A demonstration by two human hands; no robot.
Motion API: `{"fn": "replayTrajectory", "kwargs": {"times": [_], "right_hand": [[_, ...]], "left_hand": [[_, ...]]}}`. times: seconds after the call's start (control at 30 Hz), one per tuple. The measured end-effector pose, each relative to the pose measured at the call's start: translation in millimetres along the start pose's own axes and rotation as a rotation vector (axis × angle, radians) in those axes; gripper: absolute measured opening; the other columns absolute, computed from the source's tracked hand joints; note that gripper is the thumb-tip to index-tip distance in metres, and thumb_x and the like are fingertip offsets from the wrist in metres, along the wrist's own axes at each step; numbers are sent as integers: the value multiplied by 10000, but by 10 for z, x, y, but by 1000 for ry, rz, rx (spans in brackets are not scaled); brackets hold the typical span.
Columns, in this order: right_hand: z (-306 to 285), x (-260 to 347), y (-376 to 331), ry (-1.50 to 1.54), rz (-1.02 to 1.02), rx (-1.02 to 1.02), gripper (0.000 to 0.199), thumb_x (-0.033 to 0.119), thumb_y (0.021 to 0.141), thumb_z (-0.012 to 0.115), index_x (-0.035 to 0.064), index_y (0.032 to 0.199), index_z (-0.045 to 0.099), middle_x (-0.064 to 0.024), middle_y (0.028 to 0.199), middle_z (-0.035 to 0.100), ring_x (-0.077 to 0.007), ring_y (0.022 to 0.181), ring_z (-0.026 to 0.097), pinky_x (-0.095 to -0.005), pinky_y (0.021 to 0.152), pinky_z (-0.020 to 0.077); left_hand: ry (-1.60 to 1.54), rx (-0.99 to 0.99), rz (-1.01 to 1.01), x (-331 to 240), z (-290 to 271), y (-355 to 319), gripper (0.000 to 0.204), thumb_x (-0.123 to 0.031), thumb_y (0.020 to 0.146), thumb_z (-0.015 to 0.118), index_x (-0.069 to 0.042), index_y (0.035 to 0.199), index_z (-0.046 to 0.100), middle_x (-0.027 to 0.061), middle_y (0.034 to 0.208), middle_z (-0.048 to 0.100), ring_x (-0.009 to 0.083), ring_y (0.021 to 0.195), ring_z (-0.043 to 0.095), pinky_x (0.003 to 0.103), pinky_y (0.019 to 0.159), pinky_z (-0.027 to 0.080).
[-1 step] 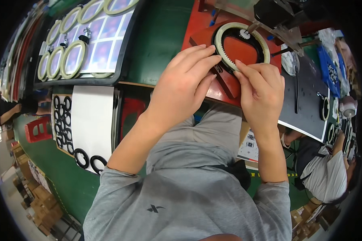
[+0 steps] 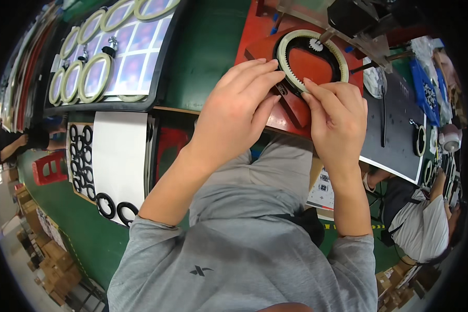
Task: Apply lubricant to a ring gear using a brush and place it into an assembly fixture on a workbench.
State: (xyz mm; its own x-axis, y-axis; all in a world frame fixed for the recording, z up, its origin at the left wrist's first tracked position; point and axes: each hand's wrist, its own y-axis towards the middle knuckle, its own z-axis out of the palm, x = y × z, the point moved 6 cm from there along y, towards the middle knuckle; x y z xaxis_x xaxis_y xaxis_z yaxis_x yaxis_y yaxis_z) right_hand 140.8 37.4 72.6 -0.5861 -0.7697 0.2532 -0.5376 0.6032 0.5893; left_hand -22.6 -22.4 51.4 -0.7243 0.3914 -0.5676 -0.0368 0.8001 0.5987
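Note:
A cream ring with inner teeth [image 2: 282, 51] lies in a black round housing [image 2: 328, 55] on a red block [image 2: 292, 110]. Inside it, at the far side, sits a small white gear [image 2: 315, 45]. My left hand [image 2: 233, 106] reaches to the housing's left side, fingers stretched out and fingertips against its rim, thumb apart and lower. My right hand [image 2: 339, 115] pinches the near edge of the toothed ring between thumb and index finger. The fingers cover part of that near rim.
A clear-and-black machine fixture [image 2: 359, 26] hangs just beyond the ring. At left, a black-edged tray [image 2: 153, 93] carries several cream rings; below it, black rings lie on a white sheet [image 2: 120, 156]. At right are a dark board [image 2: 400, 125], a blue bin [image 2: 425, 91] and a seated person [image 2: 418, 226].

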Motion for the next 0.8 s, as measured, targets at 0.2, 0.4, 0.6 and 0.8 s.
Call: {"fn": "replayTrajectory", "kwargs": {"times": [0.2, 0.4, 0.6, 0.8], "right_hand": [[-13, 15, 22, -1, 12, 26, 199, 67, 830, 804, 86, 1028, 806, -17, 884, 669, -224, 882, 627, -375, 734, 415], [-31, 11, 52, -13, 49, 96, 177, 85, 863, 793, 96, 1038, 815, -31, 914, 688, -230, 910, 627, -365, 782, 435], [-12, 17, 37, -22, 7, 112, 197, 90, 869, 785, 97, 1065, 810, -36, 940, 684, -239, 928, 625, -374, 797, 439], [-24, 10, 62, -54, -46, 86, 220, 109, 868, 779, 94, 1087, 785, -25, 1018, 688, -226, 946, 639, -376, 803, 438]], "left_hand": [[-4, -69, -32, 62, 26, 145, 232, -44, 893, 751, -10, 1121, 723, 138, 1105, 741, 318, 987, 696, 385, 876, 560], [88, -168, -91, 165, 188, 391, 207, -100, 905, 759, -18, 1094, 742, 126, 1034, 734, 294, 889, 688, 369, 818, 563], [-139, -158, -218, 328, 330, 367, 215, -59, 935, 713, -25, 1143, 758, 120, 1197, 760, 223, 1037, 744, 316, 904, 592], [-255, -227, -228, 382, 354, 390, 192, -28, 908, 693, -44, 1084, 768, 125, 1109, 780, 233, 986, 756, 324, 845, 603]]}}
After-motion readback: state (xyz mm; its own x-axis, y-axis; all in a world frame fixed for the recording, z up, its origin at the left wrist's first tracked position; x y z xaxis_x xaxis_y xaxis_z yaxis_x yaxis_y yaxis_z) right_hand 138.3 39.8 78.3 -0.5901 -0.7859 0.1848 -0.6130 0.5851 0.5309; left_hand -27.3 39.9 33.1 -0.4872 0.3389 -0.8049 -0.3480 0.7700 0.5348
